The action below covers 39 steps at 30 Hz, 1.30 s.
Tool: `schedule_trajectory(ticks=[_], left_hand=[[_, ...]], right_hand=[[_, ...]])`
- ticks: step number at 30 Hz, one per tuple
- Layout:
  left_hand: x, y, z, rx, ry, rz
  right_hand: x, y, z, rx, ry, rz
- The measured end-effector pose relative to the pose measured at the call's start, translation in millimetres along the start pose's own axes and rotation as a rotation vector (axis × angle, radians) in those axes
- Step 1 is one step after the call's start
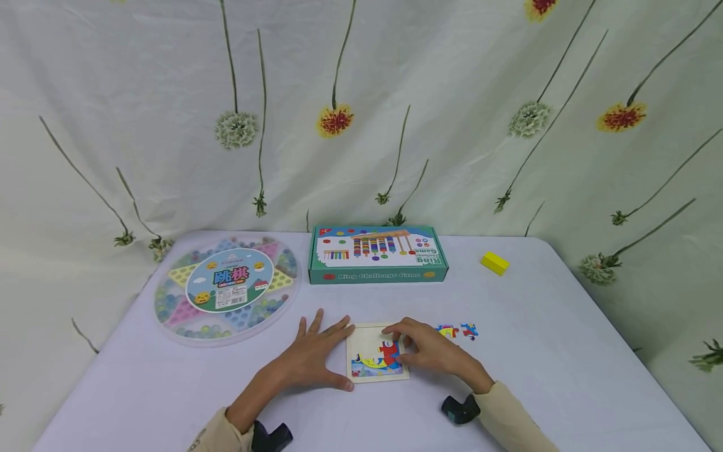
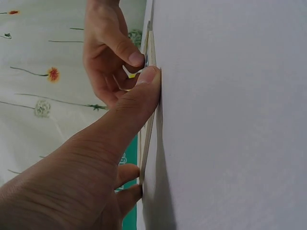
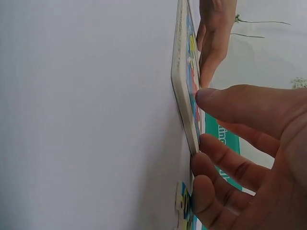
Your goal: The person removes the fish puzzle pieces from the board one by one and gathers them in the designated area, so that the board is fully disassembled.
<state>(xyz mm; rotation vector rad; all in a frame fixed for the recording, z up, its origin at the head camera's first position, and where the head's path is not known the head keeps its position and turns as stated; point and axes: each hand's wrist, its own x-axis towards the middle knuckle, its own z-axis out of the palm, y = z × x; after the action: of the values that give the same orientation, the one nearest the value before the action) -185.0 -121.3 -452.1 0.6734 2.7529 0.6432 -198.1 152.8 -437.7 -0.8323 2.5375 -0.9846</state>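
A small square wooden puzzle tray lies on the table between both hands. Colourful jigsaw pieces fill its lower part and right side, red, yellow and blue; bare wood shows at the upper left. My left hand spreads along the tray's left side, thumb at the near corner and index fingertip at the far one. Over the tray's right side, my right hand has its thumb on the pieces, its other fingers loosely bent by the rim. Two loose jigsaw pieces lie beyond that hand, one partly hidden.
A green Ring Challenge Game box stands behind the tray. At the left lies a round, clear-covered marble game board. A yellow block sits at the back right. Flowered cloth hangs behind the white table.
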Motion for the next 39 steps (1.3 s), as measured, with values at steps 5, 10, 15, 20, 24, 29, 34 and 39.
schedule_trajectory(ticks=[5,10,15,20,24,29,34,39], left_hand=[[-0.3,0.0,-0.3,0.005,0.002,0.002],[-0.5,0.2,-0.4,0.001,0.002,0.001],[-0.9,0.2,-0.5,0.000,0.005,0.004],[-0.8,-0.8,-0.2,0.000,0.004,0.004],[-0.9,-1.4,0.2,0.004,0.003,0.011],[-0.6,-1.3,0.3,0.002,0.004,0.012],[-0.8,-0.6,0.4,-0.005,0.010,0.013],[-1.0,-0.5,0.6,0.000,0.010,0.004]], right_hand=[[1.0,-0.5,1.4,-0.034,0.001,-0.010],[1.7,-0.7,2.7,-0.065,0.006,-0.014],[1.5,-1.5,4.1,-0.098,0.013,-0.018],[1.2,-2.0,5.3,-0.116,0.015,-0.014],[0.9,-2.1,5.4,-0.119,0.012,-0.007],[0.1,-3.9,4.8,-0.111,0.014,0.004],[0.1,-4.6,5.1,-0.108,0.020,0.005],[1.3,-2.2,6.5,-0.098,0.015,0.011]])
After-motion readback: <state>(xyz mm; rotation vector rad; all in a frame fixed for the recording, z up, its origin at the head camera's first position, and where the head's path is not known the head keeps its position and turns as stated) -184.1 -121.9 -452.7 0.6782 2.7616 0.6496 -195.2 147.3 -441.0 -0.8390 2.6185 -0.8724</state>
